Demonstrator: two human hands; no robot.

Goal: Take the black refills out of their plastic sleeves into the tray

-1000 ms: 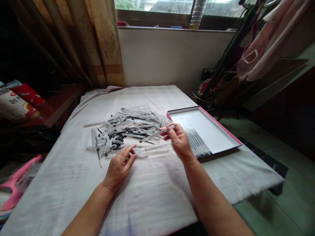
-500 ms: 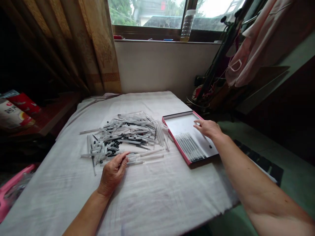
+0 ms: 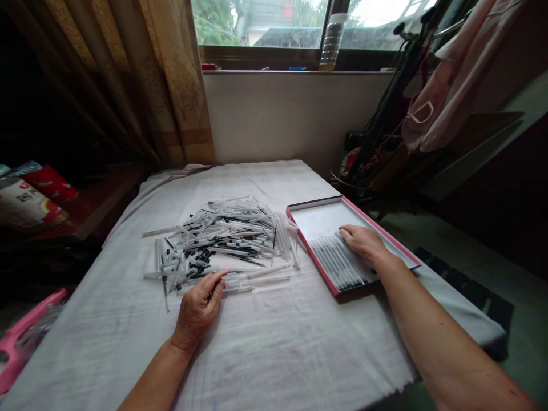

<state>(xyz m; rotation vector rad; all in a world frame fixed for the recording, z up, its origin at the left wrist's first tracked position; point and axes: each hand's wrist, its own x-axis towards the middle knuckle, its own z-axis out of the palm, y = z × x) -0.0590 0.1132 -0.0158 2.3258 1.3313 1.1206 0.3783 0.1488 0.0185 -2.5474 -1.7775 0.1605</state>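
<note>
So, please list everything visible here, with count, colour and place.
Pen pile: one; pieces clear, white, black; centre
Box: one; white inside, pink sides; right of pile
Pens: several; clear, black ends; row in box
Tablecloth: one; whitish; beneath box
Curtain: one; golden; upper left
Window: one; brown frame; top
Bottle: one; clear; before window
Jar: one; pale label; left edge
Package: one; red; behind jar
Handled object: one; pink; lower left
Cloth: one; pink; upper right
Pole: one; dark; right side
Left grip: one; bare; beside pile
Right grip: one; bare; over pens
</note>
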